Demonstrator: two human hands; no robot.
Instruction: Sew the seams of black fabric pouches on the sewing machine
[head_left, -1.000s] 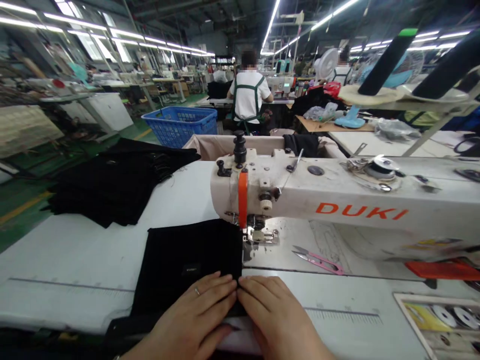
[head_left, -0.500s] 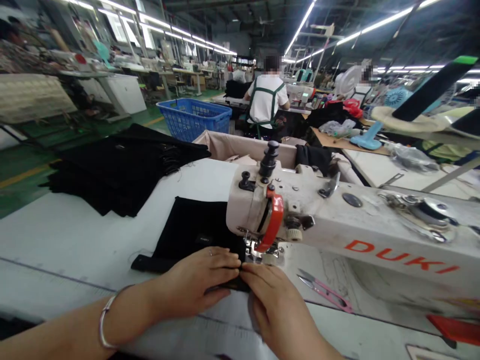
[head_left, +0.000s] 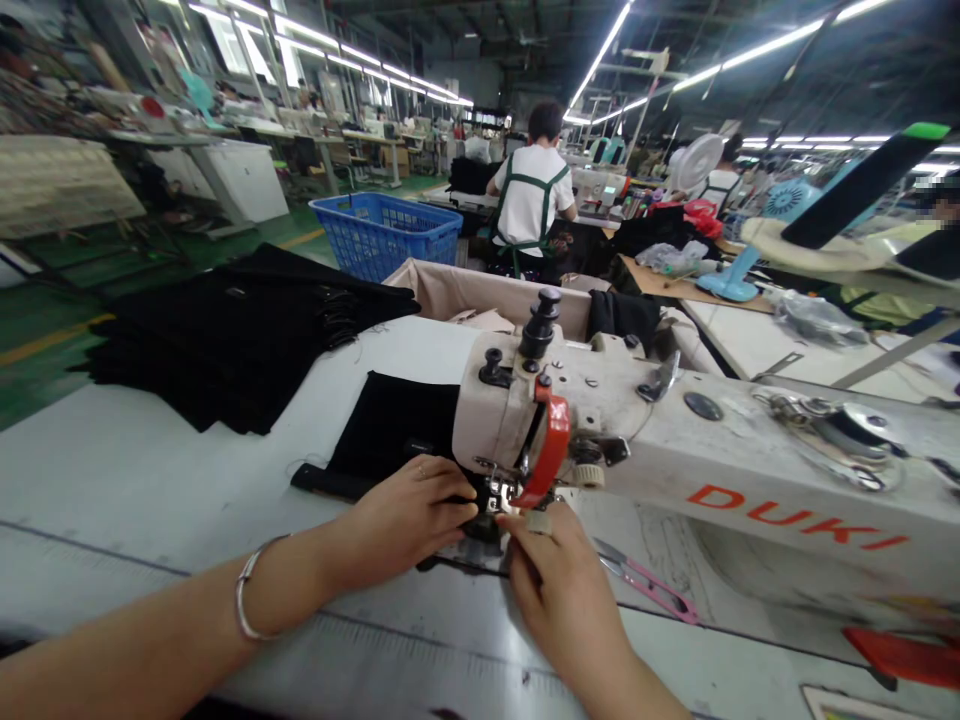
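A black fabric piece [head_left: 401, 420] with a small dark label lies flat on the white table, its right edge under the head of the white sewing machine [head_left: 637, 430]. My left hand [head_left: 416, 510] is closed on the fabric just left of the presser foot [head_left: 496, 497], fingertips bunched and palm down. On the front right side of the foot, my right hand [head_left: 559, 575] has its index fingertip at the fabric edge and its other fingers curled. A pale band [head_left: 538, 522] shows at a right finger. The fabric under the fingertips is mostly hidden.
Pink-handled thread snips [head_left: 656, 585] lie right of my right hand. A stack of black fabric [head_left: 202, 330] rests at the table's left. Beyond stand a cloth-lined bin [head_left: 495, 290] and a blue basket [head_left: 390, 235]. A person in a white shirt [head_left: 534, 195] sits ahead, facing away.
The black fabric has shifted away from me and to the right. My left hand has moved slightly forward, its fingers drawn in. My right fingers have shifted rightward and curled beside the presser foot.
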